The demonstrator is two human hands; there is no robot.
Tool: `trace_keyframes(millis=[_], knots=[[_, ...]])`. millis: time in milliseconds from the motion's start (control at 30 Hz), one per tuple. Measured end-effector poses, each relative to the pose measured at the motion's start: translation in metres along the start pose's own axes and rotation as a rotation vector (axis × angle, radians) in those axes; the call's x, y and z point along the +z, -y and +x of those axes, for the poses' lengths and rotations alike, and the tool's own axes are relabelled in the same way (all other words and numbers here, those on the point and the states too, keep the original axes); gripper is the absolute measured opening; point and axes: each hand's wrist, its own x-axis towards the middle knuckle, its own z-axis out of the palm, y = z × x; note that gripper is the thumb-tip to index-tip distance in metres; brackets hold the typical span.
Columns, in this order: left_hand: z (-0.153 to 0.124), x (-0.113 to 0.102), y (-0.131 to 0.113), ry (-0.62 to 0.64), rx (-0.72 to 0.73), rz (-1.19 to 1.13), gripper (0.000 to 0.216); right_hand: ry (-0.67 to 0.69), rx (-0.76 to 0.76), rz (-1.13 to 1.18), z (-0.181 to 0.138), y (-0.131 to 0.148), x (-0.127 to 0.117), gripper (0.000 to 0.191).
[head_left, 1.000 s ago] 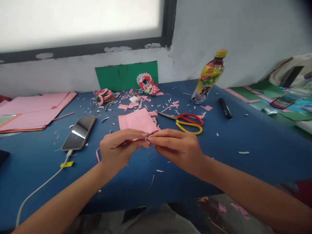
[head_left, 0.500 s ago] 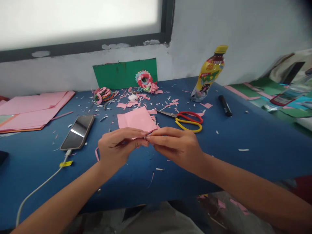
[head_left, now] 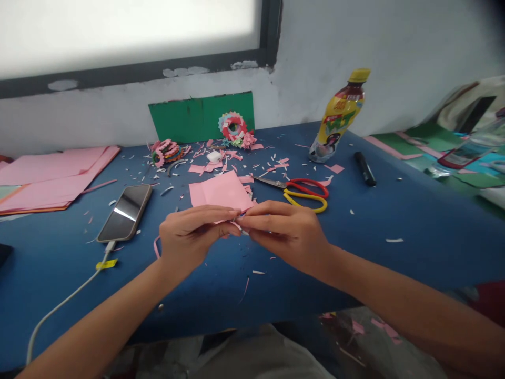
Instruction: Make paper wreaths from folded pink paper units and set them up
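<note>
My left hand [head_left: 189,229] and my right hand [head_left: 286,227] meet fingertip to fingertip over the blue table. Between them they pinch a small piece of folded paper [head_left: 239,226], pale and pinkish, mostly covered by the fingers. Just beyond the hands lies a pink paper sheet [head_left: 223,192] with a crease, resting on scraps. Scissors [head_left: 305,195] with one red and one yellow handle lie to the right of it, blades pointing left. Farther back are a wreath of folded paper [head_left: 232,128] and a coiled chain of folded paper [head_left: 168,151].
A phone [head_left: 125,213] on a white cable lies at left, near stacked pink paper [head_left: 51,179]. A yellow-capped bottle [head_left: 338,118] and a black marker [head_left: 364,169] stand and lie at right. Green board [head_left: 185,118] leans on the wall. Paper scraps litter the table [head_left: 394,216].
Both hands stay together at almost the same spot. The fingers have shifted slightly, and a little more of the small paper shows beneath them. The view has tilted a touch.
</note>
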Motion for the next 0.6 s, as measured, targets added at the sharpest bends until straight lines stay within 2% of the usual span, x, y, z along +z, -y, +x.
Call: trace_keyframes(millis=[133, 267, 367, 500, 600], knots=[[0.0005, -0.0011, 0.0017, 0.049, 0.043, 0.031, 0.035, -0.005, 0.000, 0.008, 0.0005, -0.0003, 0.0006, 0.017], [0.0009, -0.0024, 0.0020, 0.062, 0.060, 0.036, 0.037, 0.000, -0.004, 0.001, 0.0009, 0.0007, 0.0007, 0.021], [0.0009, -0.0017, 0.0010, 0.052, -0.029, -0.017, 0.032, -0.017, 0.018, 0.001, 0.0022, 0.0021, 0.0013, 0.020], [0.0018, 0.0015, 0.0007, -0.021, -0.208, -0.131, 0.019, -0.015, 0.087, -0.042, 0.0040, 0.0026, 0.0025, 0.016], [0.0021, 0.0035, 0.0018, -0.037, -0.270, -0.152, 0.015, 0.017, 0.126, -0.078, 0.0042, 0.0016, 0.0031, 0.015]])
